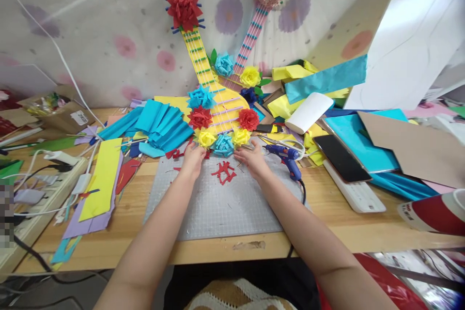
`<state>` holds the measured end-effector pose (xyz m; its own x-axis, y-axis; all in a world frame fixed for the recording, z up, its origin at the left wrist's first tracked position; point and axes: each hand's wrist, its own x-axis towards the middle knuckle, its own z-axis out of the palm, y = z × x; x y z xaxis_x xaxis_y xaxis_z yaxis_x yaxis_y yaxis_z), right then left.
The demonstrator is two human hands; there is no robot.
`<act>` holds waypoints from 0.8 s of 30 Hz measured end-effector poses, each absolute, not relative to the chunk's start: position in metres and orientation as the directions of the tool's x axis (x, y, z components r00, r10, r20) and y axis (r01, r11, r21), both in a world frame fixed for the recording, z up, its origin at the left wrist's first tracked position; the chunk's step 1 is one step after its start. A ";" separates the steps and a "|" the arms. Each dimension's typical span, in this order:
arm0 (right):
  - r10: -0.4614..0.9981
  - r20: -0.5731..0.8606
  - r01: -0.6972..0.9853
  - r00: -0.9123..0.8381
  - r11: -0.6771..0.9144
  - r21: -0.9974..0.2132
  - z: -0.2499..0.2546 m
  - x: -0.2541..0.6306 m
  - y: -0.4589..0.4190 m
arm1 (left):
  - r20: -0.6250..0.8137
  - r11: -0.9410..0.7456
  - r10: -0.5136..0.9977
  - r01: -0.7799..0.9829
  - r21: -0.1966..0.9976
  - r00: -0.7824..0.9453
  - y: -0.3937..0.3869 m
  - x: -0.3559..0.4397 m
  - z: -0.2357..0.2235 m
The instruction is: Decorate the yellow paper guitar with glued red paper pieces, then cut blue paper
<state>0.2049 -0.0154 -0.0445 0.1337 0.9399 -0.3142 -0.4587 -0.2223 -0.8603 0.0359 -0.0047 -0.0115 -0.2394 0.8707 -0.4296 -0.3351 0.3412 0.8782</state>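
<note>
You're in a craft wkshop, it seems: yellow, paper-flowered model guitar point(232, 100), lt-brown wooden bench point(348, 223) w/ grey gridded cutting mat point(228, 215), blue plastic glue gun point(289, 154) & brown cardboard point(414, 150).

"What is the person wearing?"

"At the bottom centre of the frame there's a mustard-brown top point(218, 294) with cream bands point(244, 286) across it. The bands look knitted, with rows of small gaps."

"And the dark part around it?"

"Plain black cloth point(283, 276), spreading to both sides of the top. I can't tell what garment it is."

"How about the arms?"

"The left arm point(156, 225) and right arm point(303, 225) are bare up to the frame's lower edge. A thin crease marks the right one, lower right."

"Hands?"

"Left hand point(194, 159) and right hand point(253, 158) are bare too."
</note>
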 end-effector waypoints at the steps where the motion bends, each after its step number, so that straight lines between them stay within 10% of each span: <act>1: 0.940 -0.318 -0.457 0.126 -0.230 -0.859 -0.045 0.204 -0.015 | -0.436 0.339 0.868 -0.358 0.870 -0.237 -0.005 0.036 -0.009; 24: 0.955 -0.247 -0.457 0.164 -0.149 -0.877 -0.055 0.193 -0.009 | -0.260 0.182 0.905 -0.246 0.952 -0.337 -0.002 0.051 -0.016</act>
<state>0.1933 -0.0094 -0.0550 0.1636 0.9550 -0.2473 -0.4570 -0.1488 -0.8769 0.0512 -0.0017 -0.0164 -0.3372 0.9047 -0.2605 -0.2463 0.1822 0.9519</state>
